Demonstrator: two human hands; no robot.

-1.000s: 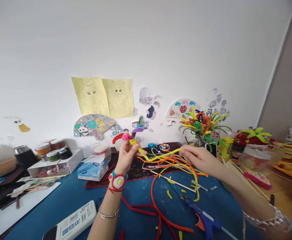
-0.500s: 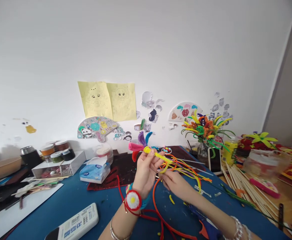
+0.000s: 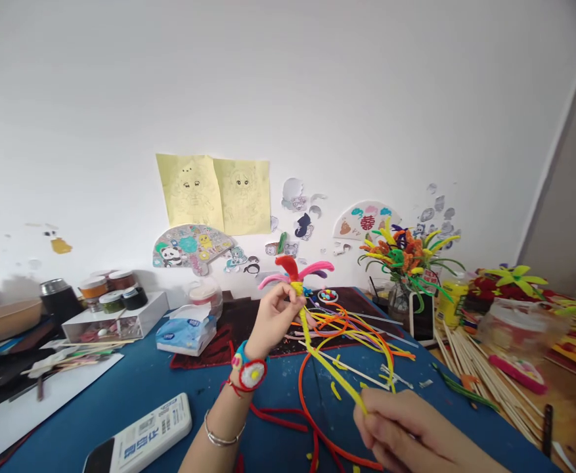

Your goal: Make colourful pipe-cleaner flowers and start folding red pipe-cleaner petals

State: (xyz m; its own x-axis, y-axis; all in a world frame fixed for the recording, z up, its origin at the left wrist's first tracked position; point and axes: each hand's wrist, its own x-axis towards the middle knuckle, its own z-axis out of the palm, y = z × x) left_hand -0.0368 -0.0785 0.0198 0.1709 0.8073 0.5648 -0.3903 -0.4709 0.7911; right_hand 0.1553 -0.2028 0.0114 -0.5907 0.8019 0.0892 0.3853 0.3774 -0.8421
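Observation:
My left hand (image 3: 274,322) pinches a small bunch of pipe cleaners (image 3: 290,272) at its yellow-wrapped base, with red and pink loops fanning out above my fingers. A yellow pipe cleaner (image 3: 330,362) runs from that base down to the lower right. My right hand (image 3: 391,424) pinches its far end over the blue table mat (image 3: 95,394). Below and beyond the stretched length lies a loose tangle of orange, yellow and purple pipe cleaners (image 3: 351,328), touching neither hand. A knitted flower wristband (image 3: 248,368) sits on my left wrist.
A white remote control (image 3: 142,427) lies at the near left, and a tissue pack (image 3: 186,332) stands beyond it. Further back are jars on a white box (image 3: 115,309), a pipe-cleaner bouquet in a vase (image 3: 408,259), a phone (image 3: 421,316), and loose wooden sticks (image 3: 489,368) to the right.
My right hand has moved down and right, away from my left, drawing the yellow pipe cleaner out straight. The bunch in my left hand has turned, its loops now pointing upward and sideways.

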